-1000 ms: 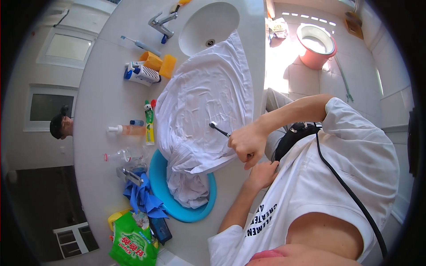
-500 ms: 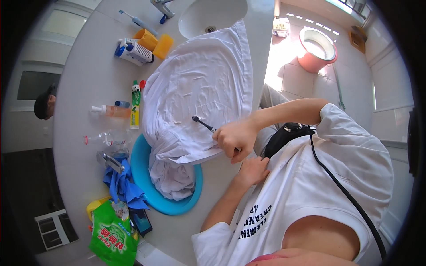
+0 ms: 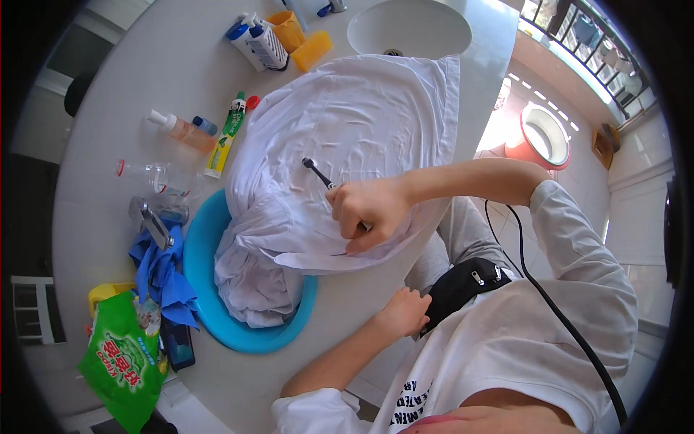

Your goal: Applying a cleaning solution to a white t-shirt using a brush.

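A: Gripping what?
B: Clenched round the dark handle of a toothbrush (image 3: 319, 176) with the right hand (image 3: 369, 210). Can't tell about contact between bristles and fabric.
A: And with the left hand (image 3: 405, 312)?
B: Curled near the black waist bag (image 3: 463, 293); can't tell how tightly, or around what, if anything.
A: Busy with which step?
B: Scrubbing, by the look of it, on the white cloth (image 3: 347, 137), spread in ridges across the counter (image 3: 340, 318), with 1 end bunched in the blue basin (image 3: 199, 267).
A: Calling for what next?
B: Probably for bristles flat on the ridged part, and short strokes. Might need steadying with the left hand, given such loose folds.
A: See what farther out?
B: Past the cloth, a tube (image 3: 228, 137), a pump bottle (image 3: 184, 134), a yellow sponge (image 3: 312, 50) and the sink (image 3: 412, 25). Beside the basin, a blue rag (image 3: 159, 267); near that, a green bag (image 3: 126, 362). Down on the sunlit floor, 1 pink bucket (image 3: 515, 148); beyond, a dark railing (image 3: 593, 47).
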Demonstrator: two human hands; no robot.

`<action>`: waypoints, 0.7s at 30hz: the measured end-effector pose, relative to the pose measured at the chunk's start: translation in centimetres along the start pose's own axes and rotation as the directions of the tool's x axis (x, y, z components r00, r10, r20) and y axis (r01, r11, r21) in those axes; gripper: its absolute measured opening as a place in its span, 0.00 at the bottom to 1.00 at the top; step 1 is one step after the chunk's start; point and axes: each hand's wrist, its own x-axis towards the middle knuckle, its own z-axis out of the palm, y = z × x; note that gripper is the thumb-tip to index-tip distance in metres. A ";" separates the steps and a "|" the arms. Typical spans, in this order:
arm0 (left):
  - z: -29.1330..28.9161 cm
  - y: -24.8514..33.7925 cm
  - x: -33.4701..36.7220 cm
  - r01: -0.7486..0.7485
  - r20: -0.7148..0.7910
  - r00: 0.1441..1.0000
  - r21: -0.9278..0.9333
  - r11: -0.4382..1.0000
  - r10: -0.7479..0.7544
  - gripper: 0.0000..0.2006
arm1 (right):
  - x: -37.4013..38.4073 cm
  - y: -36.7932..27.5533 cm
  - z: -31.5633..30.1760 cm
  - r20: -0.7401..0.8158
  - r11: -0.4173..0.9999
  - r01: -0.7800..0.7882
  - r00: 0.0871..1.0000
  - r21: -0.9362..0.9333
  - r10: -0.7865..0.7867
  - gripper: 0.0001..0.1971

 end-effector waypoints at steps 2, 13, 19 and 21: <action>0.4 0.0 -0.1 0.009 -0.030 1.000 -0.016 1.000 -0.010 0.18 | 0.7 0.0 0.3 -0.013 1.000 0.011 1.000 0.016 -0.010 0.23; 0.5 1.0 0.7 0.149 -0.089 0.986 0.112 0.983 -0.139 0.17 | 4.0 0.4 2.3 0.122 0.789 0.494 0.866 -0.366 -0.486 0.28; 0.5 1.4 0.8 0.146 -0.023 0.989 0.120 0.982 -0.144 0.18 | 2.9 0.0 2.5 -0.002 0.883 0.408 0.908 -0.232 -0.420 0.29; 1.1 1.3 0.7 0.156 -0.037 0.987 0.088 0.984 -0.154 0.19 | 2.9 -0.5 3.1 -0.099 0.923 0.374 0.919 -0.091 -0.382 0.29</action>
